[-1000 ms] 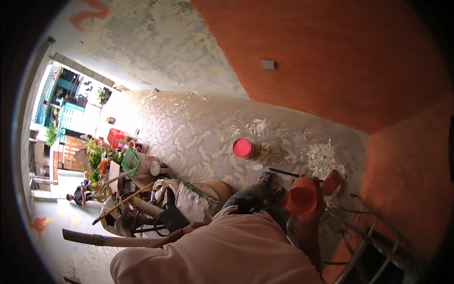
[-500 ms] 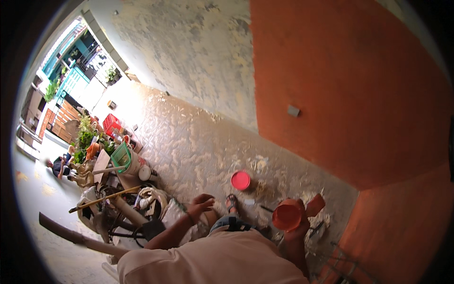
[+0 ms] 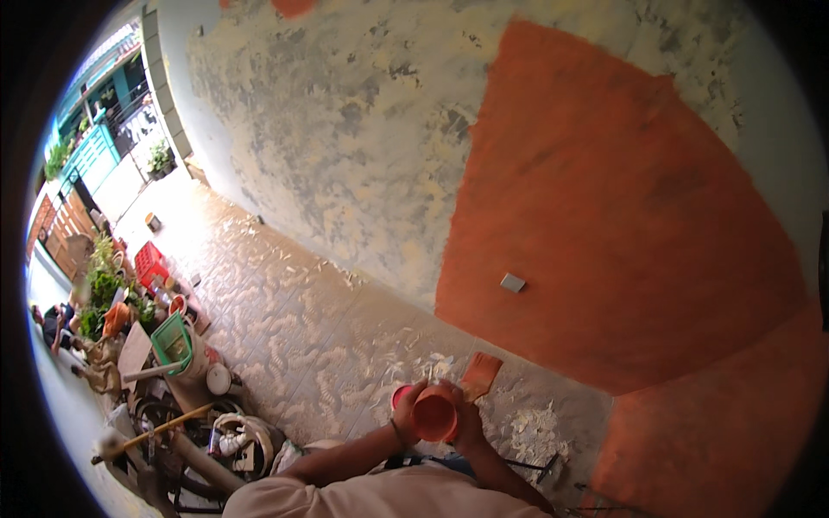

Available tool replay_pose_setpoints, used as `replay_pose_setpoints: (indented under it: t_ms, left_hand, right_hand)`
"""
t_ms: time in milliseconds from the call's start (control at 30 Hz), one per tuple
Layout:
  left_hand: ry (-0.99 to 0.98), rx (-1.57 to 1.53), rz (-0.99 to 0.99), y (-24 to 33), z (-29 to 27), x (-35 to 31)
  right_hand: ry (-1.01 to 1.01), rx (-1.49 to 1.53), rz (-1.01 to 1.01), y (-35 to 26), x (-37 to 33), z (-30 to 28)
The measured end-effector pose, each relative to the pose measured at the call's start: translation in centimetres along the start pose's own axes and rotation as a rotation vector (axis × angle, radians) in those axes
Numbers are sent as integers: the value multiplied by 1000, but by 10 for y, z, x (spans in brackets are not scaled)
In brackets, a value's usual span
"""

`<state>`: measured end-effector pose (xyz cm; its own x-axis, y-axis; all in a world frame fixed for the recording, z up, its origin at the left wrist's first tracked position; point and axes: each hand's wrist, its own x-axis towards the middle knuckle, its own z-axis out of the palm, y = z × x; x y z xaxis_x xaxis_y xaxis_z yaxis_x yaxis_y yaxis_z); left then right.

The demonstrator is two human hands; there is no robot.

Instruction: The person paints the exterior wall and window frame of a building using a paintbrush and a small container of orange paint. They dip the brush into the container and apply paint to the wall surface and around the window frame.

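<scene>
In front of my body I hold a paint container (image 3: 434, 416) coated with orange paint inside. My left hand (image 3: 405, 421) is closed around its left side. My right hand (image 3: 467, 425) closes against its right side and also grips a wide paintbrush (image 3: 482, 373), whose paint-covered bristles point away from me. Just beyond my left hand, a red round tub or lid (image 3: 399, 395) shows on the floor, mostly hidden by the hand. An orange painted area (image 3: 604, 198) covers part of the wall ahead, beside bare patchy plaster (image 3: 345, 129).
A small grey box (image 3: 513, 283) is fixed to the orange wall. Paint scrapings (image 3: 537, 434) litter the tiled floor. Clutter lines the left: a green basket (image 3: 173, 344), a red crate (image 3: 150, 263), a pole (image 3: 164, 432) and plants (image 3: 104, 293). A person sits at the far left.
My left hand, apart and empty before, has come to the paint container. My right hand has brought the container and paintbrush leftward to the middle. The view has tilted up towards the wall.
</scene>
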<state>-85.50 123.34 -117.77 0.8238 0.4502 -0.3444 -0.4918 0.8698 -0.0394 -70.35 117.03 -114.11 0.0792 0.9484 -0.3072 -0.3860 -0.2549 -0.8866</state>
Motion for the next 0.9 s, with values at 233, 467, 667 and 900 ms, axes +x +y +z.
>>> replay_pose_setpoints:
  t_ms: [233,467,667,900]
  left_hand:
    - [87,1385,515,12,-32,7]
    - [63,569,323,26,9,14]
    - [81,226,349,66,34,64]
    - [28,-90,353,79,62,189]
  right_hand:
    - [190,-327,146,-58,11,28]
    - [296,-274,129,-56,61,-32]
    - [372,-721,181,-33,126,-151]
    - [203,-1053,209,-113,153,-254]
